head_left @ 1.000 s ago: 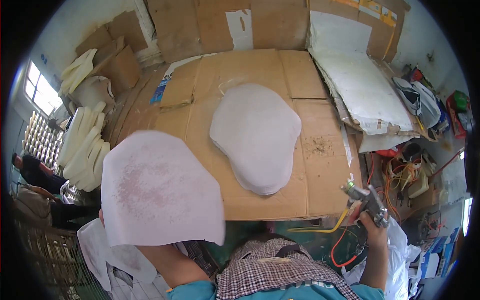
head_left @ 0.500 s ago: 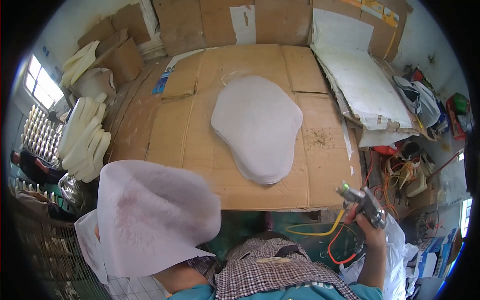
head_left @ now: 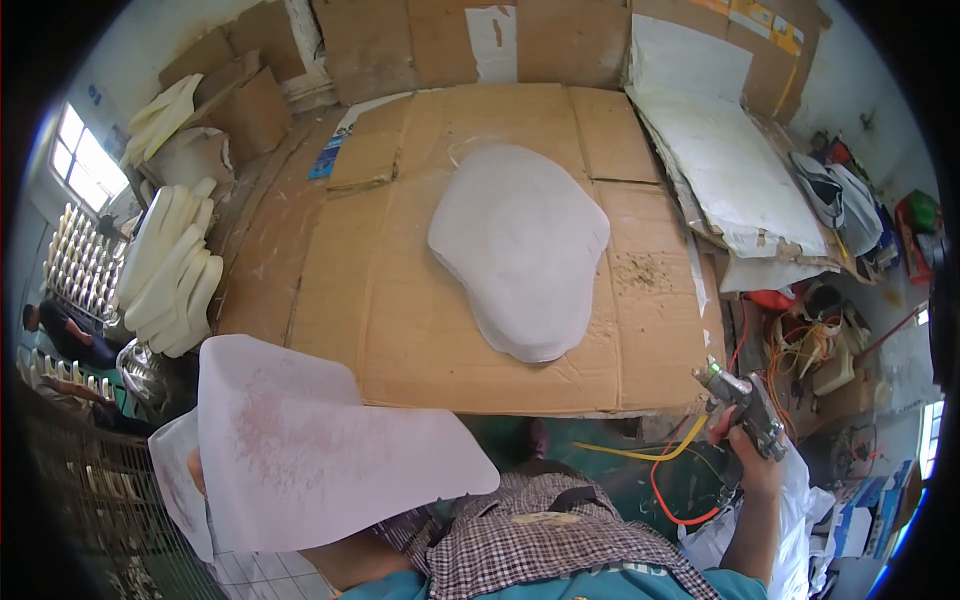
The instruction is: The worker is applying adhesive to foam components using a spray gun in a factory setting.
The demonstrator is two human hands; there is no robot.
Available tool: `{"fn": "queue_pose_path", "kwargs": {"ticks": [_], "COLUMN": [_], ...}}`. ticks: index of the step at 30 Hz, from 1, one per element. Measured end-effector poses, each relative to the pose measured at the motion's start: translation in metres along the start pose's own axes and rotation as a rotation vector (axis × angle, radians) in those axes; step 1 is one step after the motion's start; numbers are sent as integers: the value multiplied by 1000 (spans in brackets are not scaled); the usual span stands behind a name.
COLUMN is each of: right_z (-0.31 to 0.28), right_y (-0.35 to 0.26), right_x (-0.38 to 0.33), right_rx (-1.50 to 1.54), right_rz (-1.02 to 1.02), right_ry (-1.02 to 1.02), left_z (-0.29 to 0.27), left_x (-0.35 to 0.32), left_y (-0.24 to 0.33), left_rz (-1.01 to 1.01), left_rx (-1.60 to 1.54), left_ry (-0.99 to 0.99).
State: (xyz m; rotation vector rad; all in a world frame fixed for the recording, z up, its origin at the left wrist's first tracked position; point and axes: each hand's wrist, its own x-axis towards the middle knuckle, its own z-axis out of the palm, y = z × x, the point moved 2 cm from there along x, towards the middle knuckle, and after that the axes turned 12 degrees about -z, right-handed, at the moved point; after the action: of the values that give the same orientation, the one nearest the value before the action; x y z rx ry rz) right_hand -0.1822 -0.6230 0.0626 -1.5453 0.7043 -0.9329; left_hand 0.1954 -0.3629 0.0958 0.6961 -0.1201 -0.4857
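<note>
A pale grey-lilac fabric sheet (head_left: 330,460) with a reddish-brown stain hangs over my left forearm. My left hand (head_left: 196,471) grips it at the left; most of the fingers are hidden behind the cloth. On the right, my right hand (head_left: 748,445) is closed round the handle of a metal spray gun (head_left: 744,407), its nozzle pointing up and left. A yellow hose and an orange hose (head_left: 690,520) run near the gun. In the middle of the cardboard-covered table lies a rounded, pale grey padded cushion (head_left: 520,250), apart from both hands.
Cardboard (head_left: 340,320) covers the table. Cream foam pieces (head_left: 170,275) are piled at the left, near racks and another person (head_left: 65,335). A white-topped stack of sheets (head_left: 740,180) stands at the right, with tangled hoses (head_left: 800,345) below and white plastic (head_left: 790,510) by my right arm.
The sheet's bunched upper part has dropped and flattened, its free corner now reaching farther right towards my apron. My right hand with the spray gun has shifted slightly to the right.
</note>
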Motion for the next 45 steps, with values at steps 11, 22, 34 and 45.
{"fn": "queue_pose_path", "kwargs": {"ticks": [11,22,34,45], "right_z": [-16,19,5,-6], "right_y": [-22,-6,-2,-12], "right_x": [-8,15,8,3], "right_rx": [-103,40,-56,-135], "right_rz": [10,-73,-18,-14], "right_ry": [-104,-32,-50,-41], "left_z": [10,20,25,20], "left_x": [-4,-9,-25,-35], "left_y": [-2,-8,-10,-10], "left_rz": [-3,-11,2,3], "left_rx": [23,50,67,87], "left_ry": [67,126,197,269]}}
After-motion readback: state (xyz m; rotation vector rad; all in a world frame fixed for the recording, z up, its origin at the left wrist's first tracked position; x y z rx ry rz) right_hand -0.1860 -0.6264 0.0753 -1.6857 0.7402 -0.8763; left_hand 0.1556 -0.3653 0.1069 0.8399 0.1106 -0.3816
